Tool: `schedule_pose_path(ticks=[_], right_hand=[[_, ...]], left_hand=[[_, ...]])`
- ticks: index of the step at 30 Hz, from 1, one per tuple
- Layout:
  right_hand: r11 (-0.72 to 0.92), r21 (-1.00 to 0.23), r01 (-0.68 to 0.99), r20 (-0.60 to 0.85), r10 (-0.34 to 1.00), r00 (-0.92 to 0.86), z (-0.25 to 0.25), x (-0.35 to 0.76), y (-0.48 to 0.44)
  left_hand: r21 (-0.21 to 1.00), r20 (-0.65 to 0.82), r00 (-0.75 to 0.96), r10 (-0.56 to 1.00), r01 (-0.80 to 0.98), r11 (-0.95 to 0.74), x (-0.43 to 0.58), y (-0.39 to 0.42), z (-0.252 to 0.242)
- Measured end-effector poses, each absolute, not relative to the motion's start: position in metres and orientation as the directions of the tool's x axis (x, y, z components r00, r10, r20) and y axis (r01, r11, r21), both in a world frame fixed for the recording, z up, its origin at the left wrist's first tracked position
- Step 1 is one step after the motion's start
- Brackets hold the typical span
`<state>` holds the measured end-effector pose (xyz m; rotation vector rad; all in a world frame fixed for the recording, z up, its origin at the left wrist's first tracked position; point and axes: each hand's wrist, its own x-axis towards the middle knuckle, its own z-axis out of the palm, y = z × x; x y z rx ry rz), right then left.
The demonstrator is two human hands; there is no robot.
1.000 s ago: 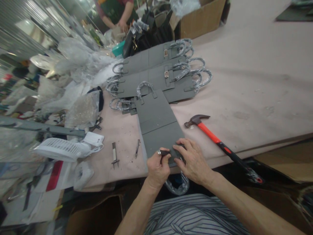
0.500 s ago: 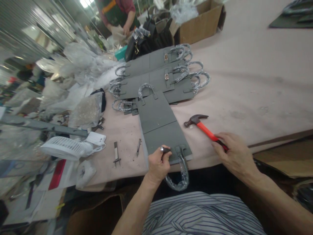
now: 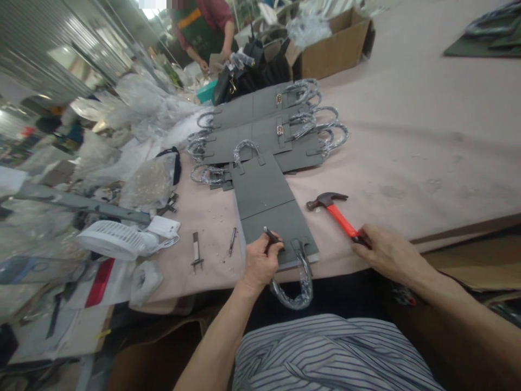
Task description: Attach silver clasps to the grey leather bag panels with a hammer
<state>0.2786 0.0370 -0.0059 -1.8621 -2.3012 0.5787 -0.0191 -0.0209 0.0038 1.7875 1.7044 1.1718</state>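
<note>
My left hand (image 3: 260,260) is closed round a short dark metal punch (image 3: 270,236), whose shiny end points up and away. It rests over the near end of a flat grey bag panel (image 3: 266,187), beside a plastic-wrapped handle (image 3: 293,298) that hangs past the table edge. Another wrapped handle (image 3: 246,146) curves from the panel's far end. To the right, my right hand (image 3: 385,247) is wrapped round the black grip of a claw hammer (image 3: 342,220) with a red shaft. The hammer's head lies at or just above the table, right of the panel; contact cannot be told.
Several grey bag panels (image 3: 244,138) with wrapped handles overlap beyond. Left of the panel lie a slim metal tool (image 3: 232,241) and a forked tool (image 3: 196,252), near a white fan (image 3: 108,239). A cardboard box (image 3: 334,46) stands behind; a co-worker (image 3: 207,27) is at the far side.
The punch in my left hand has tipped, its shiny end now pointing farther up and away. My right hand sits slightly farther back on the hammer's grip. The view has shifted a little.
</note>
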Motion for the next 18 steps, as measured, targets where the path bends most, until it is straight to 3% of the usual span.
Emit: schedule_pose_path(ticks=[6,8,10,12,14,18], right_hand=[[-0.097,-0.573,0.814,-0.358,0.923,-0.142,0.004,0.273,0.045],[-0.296,-0.684,0.666,-0.477,0.873,-0.102,0.007,0.269,0.040],[-0.544,-0.747,0.382,-0.625,0.770,-0.125,0.011,0.264,0.032],[-0.720,-0.688,0.095,-0.720,0.659,-0.218,0.015,0.261,0.024],[-0.802,-0.594,-0.065,-0.755,0.584,-0.299,0.019,0.258,0.018],[-0.826,-0.558,-0.078,-0.788,0.558,-0.261,0.023,0.249,0.013]], left_hand=[[0.808,0.269,-0.113,0.956,0.567,-0.161,-0.021,-0.018,0.005],[0.792,0.286,-0.103,0.953,0.585,-0.175,-0.021,-0.020,0.004],[0.757,0.318,-0.072,0.945,0.620,-0.208,-0.020,-0.023,0.001],[0.720,0.354,-0.043,0.934,0.650,-0.243,-0.020,-0.025,-0.002],[0.699,0.378,-0.029,0.925,0.664,-0.265,-0.020,-0.026,-0.004],[0.671,0.405,-0.005,0.914,0.681,-0.293,-0.019,-0.026,-0.007]])
